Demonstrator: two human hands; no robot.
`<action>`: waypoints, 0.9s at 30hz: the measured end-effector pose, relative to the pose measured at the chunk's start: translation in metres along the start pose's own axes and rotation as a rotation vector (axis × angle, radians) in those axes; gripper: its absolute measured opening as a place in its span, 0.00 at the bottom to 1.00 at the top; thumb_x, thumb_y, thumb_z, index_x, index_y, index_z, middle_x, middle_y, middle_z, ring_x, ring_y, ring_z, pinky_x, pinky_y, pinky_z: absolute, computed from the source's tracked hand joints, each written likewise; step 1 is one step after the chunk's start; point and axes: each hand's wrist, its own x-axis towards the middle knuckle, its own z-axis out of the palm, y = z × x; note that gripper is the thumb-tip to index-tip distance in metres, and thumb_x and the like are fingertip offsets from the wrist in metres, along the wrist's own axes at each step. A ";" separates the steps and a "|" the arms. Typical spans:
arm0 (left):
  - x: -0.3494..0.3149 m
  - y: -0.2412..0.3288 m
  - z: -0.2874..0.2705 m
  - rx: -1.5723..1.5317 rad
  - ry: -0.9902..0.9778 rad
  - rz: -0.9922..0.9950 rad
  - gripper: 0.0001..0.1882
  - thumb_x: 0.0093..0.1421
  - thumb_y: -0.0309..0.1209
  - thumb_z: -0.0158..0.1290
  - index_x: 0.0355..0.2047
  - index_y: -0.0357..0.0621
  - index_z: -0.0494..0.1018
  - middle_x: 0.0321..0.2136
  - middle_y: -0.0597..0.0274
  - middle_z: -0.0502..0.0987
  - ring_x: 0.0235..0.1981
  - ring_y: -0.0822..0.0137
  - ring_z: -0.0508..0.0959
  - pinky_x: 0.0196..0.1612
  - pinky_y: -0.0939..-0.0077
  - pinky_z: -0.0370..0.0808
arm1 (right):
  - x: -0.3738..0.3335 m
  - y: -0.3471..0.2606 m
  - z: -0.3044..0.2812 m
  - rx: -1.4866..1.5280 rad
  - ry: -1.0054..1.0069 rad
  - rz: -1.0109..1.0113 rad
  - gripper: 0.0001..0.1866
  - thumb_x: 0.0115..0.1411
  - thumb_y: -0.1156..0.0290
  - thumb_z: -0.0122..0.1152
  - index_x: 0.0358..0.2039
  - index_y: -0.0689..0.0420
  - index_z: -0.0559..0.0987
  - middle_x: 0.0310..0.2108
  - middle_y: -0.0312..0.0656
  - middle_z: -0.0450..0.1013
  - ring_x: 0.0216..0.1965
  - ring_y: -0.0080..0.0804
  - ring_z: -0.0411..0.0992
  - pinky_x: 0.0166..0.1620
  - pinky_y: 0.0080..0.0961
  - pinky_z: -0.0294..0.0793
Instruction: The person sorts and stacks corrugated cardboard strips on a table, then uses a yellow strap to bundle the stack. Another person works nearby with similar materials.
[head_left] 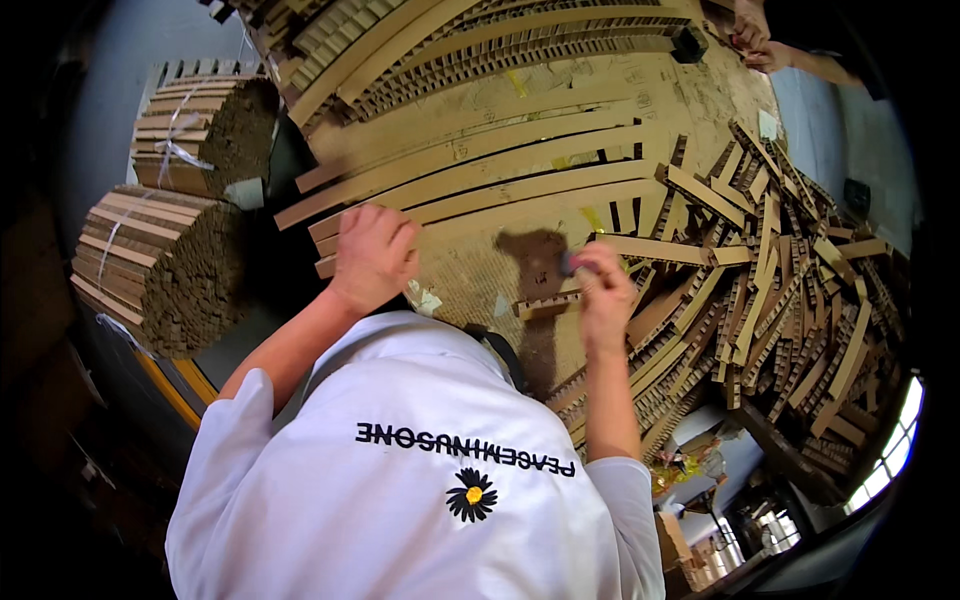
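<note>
Starting with the head view, the left hand (375, 255) is curled over the near ends of the strips (400, 178); whether it pinches one, I can't tell. The strips run side by side from that grip, up and across to the right, with narrow gaps between them.

Over to the right hand (608, 290): fingers drawn in tight on a small dark tool (571, 263), just right of and below the strips' lower edge. A short piece (550, 303) lies on the bench (450, 262) just below the tool.

Where's the danger? If the left hand only rests lightly, a sideways knock could skew the strips, and those gaps would let them slide. Right of the right hand sprawls the loose pile (770, 290), crossed at all angles; an elbow catching it could bring pieces sliding down against that wrist. The hand's shadow falls across the short piece, so poor light might spoil the aim. Well beyond the grip, upper right, a co-worker's hands (768, 56) work apart, so a clash looks unlikely.
</note>
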 end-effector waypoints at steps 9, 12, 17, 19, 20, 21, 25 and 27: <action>0.062 -0.042 0.005 0.026 -0.190 -0.282 0.46 0.54 0.62 0.60 0.58 0.33 0.69 0.53 0.41 0.73 0.51 0.45 0.74 0.53 0.54 0.72 | -0.027 0.049 0.108 0.912 -0.067 0.350 0.12 0.65 0.75 0.63 0.48 0.62 0.81 0.74 0.39 0.53 0.58 0.37 0.72 0.60 0.60 0.71; 0.045 -0.040 0.008 -0.126 -0.277 -0.350 0.42 0.57 0.61 0.60 0.53 0.32 0.72 0.48 0.40 0.75 0.43 0.50 0.78 0.44 0.59 0.76 | -0.032 0.050 0.109 0.953 0.006 0.392 0.13 0.66 0.73 0.63 0.50 0.61 0.80 0.75 0.37 0.52 0.60 0.36 0.70 0.61 0.59 0.71; 0.043 -0.029 0.000 -0.588 -0.665 -0.509 0.35 0.63 0.57 0.57 0.51 0.32 0.74 0.41 0.49 0.80 0.42 0.64 0.79 0.48 0.67 0.76 | -0.053 0.060 0.106 0.859 -0.070 0.302 0.16 0.68 0.71 0.61 0.54 0.58 0.79 0.71 0.36 0.60 0.57 0.33 0.72 0.57 0.52 0.75; 0.031 -0.020 0.008 -0.973 -0.621 -0.513 0.34 0.66 0.55 0.55 0.54 0.33 0.72 0.44 0.53 0.79 0.44 0.66 0.78 0.49 0.68 0.76 | -0.059 0.056 0.112 0.914 -0.059 0.346 0.18 0.67 0.72 0.61 0.56 0.61 0.77 0.70 0.36 0.61 0.55 0.31 0.73 0.55 0.40 0.78; 0.025 -0.013 0.012 -1.168 -0.602 -0.511 0.33 0.68 0.54 0.53 0.56 0.33 0.72 0.46 0.55 0.79 0.45 0.67 0.78 0.49 0.68 0.76 | -0.062 0.057 0.113 0.941 -0.048 0.372 0.19 0.67 0.73 0.61 0.57 0.63 0.76 0.69 0.36 0.62 0.54 0.30 0.74 0.53 0.34 0.79; 0.024 0.002 0.004 -1.237 -0.636 -0.517 0.33 0.70 0.51 0.51 0.61 0.33 0.68 0.53 0.55 0.76 0.50 0.65 0.77 0.53 0.68 0.76 | -0.067 0.056 0.112 0.938 -0.026 0.375 0.21 0.67 0.73 0.61 0.59 0.63 0.74 0.66 0.37 0.64 0.54 0.30 0.74 0.52 0.33 0.79; 0.006 0.004 0.000 -1.343 -0.731 -0.488 0.41 0.66 0.52 0.55 0.68 0.34 0.58 0.59 0.52 0.72 0.58 0.65 0.73 0.59 0.66 0.73 | -0.088 0.034 0.116 0.950 0.010 0.348 0.30 0.67 0.75 0.59 0.67 0.65 0.64 0.54 0.44 0.73 0.53 0.33 0.75 0.53 0.33 0.81; 0.027 0.020 -0.033 -1.352 -0.636 -0.374 0.44 0.64 0.51 0.57 0.70 0.35 0.56 0.62 0.52 0.70 0.59 0.63 0.72 0.60 0.65 0.72 | -0.086 0.005 0.115 0.957 0.004 0.275 0.30 0.67 0.76 0.59 0.67 0.66 0.64 0.56 0.46 0.72 0.53 0.34 0.75 0.55 0.34 0.80</action>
